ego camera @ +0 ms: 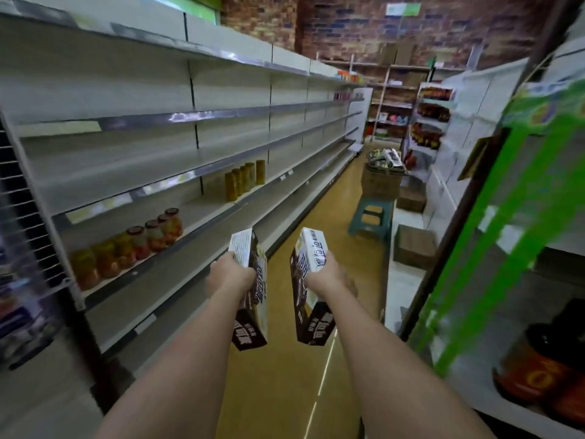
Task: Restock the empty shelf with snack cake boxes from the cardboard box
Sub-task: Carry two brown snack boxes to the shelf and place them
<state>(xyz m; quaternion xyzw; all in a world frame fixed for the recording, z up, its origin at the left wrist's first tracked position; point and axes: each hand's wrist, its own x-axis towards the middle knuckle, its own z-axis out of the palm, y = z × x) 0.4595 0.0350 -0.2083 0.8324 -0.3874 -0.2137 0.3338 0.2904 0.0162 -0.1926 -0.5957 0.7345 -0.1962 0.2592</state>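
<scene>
In a shop aisle, the left hand [232, 274] grips one brown-and-white snack cake box [251, 293] and the right hand [327, 274] clasps another snack cake box [305, 280], both held out above the floor [285, 375]. Long shelves [158, 172] on the left carry only jars [136, 245]. A cardboard box [381, 182] sits on a green stool [372, 218] farther down the aisle.

Two snack cake boxes [251, 289], about ten jars [136, 245] on the shelves, one stool [370, 220].
</scene>
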